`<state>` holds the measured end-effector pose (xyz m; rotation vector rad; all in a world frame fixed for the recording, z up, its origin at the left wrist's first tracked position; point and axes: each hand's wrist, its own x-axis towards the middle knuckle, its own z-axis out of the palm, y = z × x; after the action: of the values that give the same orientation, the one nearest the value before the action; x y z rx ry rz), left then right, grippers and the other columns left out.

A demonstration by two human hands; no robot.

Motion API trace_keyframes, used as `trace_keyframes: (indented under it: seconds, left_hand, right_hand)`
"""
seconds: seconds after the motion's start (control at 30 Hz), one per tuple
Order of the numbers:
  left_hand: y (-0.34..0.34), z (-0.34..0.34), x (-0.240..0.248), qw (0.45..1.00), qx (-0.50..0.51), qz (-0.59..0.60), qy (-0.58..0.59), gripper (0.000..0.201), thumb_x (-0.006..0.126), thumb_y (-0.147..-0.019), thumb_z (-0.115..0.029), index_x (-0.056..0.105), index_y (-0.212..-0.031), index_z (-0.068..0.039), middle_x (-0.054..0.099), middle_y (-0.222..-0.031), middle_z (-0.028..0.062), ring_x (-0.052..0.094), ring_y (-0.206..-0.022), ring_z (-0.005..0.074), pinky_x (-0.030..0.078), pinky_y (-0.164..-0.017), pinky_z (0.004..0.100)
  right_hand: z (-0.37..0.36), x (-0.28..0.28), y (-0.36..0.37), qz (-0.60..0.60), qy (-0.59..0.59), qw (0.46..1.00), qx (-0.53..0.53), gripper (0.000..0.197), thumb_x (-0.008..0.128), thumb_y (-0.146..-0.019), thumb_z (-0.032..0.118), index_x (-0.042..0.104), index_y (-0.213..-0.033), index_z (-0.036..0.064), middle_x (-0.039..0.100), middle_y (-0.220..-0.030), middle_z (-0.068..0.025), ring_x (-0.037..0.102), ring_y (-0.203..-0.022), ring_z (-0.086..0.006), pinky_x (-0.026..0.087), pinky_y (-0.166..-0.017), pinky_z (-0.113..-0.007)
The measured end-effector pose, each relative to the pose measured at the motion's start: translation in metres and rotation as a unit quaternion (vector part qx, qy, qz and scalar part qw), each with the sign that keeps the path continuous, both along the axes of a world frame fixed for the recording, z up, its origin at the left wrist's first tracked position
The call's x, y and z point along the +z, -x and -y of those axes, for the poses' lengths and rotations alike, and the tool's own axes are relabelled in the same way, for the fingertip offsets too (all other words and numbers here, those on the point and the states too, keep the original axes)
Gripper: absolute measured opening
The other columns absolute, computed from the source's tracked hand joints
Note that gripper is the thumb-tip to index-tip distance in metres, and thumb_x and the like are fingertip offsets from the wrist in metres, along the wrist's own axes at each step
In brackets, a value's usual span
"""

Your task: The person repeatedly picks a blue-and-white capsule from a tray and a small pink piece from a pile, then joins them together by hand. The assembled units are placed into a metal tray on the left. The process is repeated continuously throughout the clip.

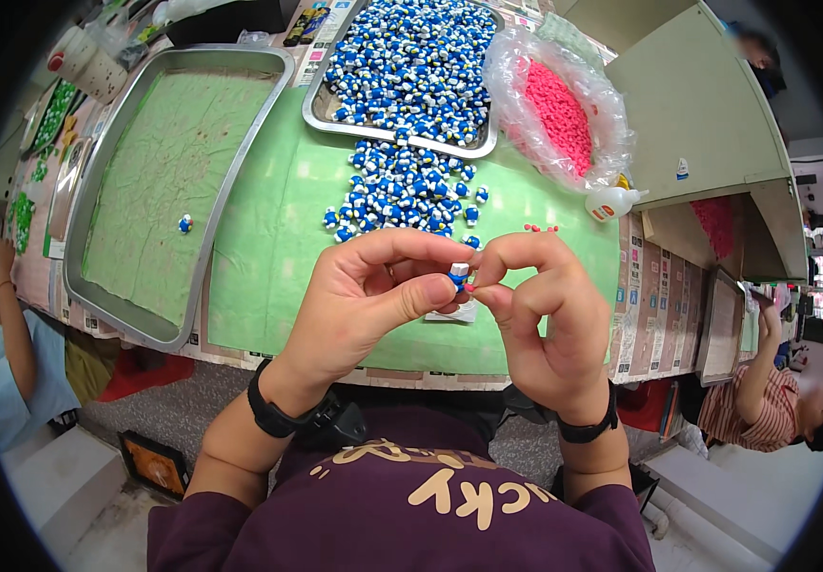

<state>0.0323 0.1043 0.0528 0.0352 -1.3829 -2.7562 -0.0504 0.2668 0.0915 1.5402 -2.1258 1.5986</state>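
Observation:
Above the green mat (278, 305), my left hand (359, 286) pinches a small blue-and-white figurine (459, 273) between thumb and fingertips. My right hand (554, 305) meets it from the other side, thumb and forefinger closed on a tiny pink piece (469, 287) at the figurine's lower right. Just beneath the hands, a small white item (452, 313) is partly hidden. Many similar loose figurines (406, 191) lie beyond my hands, spilling from a heaped metal tray (473, 150). Several tiny pink pieces (542, 229) lie on the mat past my right hand.
At left, a large metal tray (203, 276) lined with green holds one figurine (185, 224). A clear plastic bag (611, 124) of pink pieces and a small white bottle (611, 202) stand at the far right, beside a cabinet (707, 105). Other people sit at both sides.

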Motion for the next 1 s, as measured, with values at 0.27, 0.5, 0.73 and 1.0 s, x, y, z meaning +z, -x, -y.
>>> trace_keyframes:
  seconds: [0.27, 0.5, 0.73, 1.0]
  left_hand:
    - [0.001, -0.002, -0.001, 1.0, 0.007, -0.003, -0.017, 0.025, 0.069, -0.087, -0.007, 0.064, -0.11, 0.0, 0.063, -0.106, 0.0097, 0.063, -0.09, 0.0161, 0.054, -0.074, 0.0283]
    - [0.002, -0.002, -0.005, 0.998, 0.014, -0.04, -0.034, 0.022, 0.069, -0.085, 0.0, 0.066, -0.107, 0.001, 0.065, -0.098, 0.0082, 0.065, -0.088, 0.0147, 0.057, -0.077, 0.0281]
    - [0.005, -0.001, -0.001, 1.0, 0.011, -0.029, 0.0, 0.019, 0.075, -0.08, -0.005, 0.069, -0.098, 0.0, 0.063, -0.092, 0.0076, 0.061, -0.079, 0.0132, 0.054, -0.067, 0.0246]
    - [0.004, 0.004, 0.005, 0.999, -0.01, -0.013, 0.031, 0.021, 0.077, -0.078, -0.007, 0.069, -0.096, 0.0, 0.062, -0.091, 0.009, 0.061, -0.077, 0.0144, 0.053, -0.064, 0.025]
  right_hand:
    - [0.001, -0.001, 0.0, -0.01, -0.004, 1.0, -0.002, 0.03, 0.063, -0.064, -0.015, 0.046, -0.077, 0.0058, 0.06, -0.086, -0.0119, 0.059, -0.075, -0.0258, 0.045, -0.063, -0.033]
    - [-0.003, 0.003, -0.003, 0.041, -0.062, 0.997, 0.013, 0.026, 0.063, -0.083, -0.01, 0.043, -0.083, 0.0061, 0.058, -0.093, -0.0128, 0.058, -0.082, -0.0196, 0.048, -0.075, -0.031]
    - [-0.002, 0.002, -0.005, 0.073, -0.055, 0.996, 0.026, 0.027, 0.061, -0.085, -0.008, 0.04, -0.09, 0.008, 0.047, -0.093, -0.0088, 0.051, -0.087, -0.0197, 0.044, -0.079, -0.032]
    - [-0.002, -0.004, -0.003, 0.091, -0.023, 0.995, 0.023, 0.033, 0.066, -0.077, -0.012, 0.044, -0.093, 0.0067, 0.046, -0.087, -0.0076, 0.046, -0.082, -0.0239, 0.04, -0.074, -0.034]
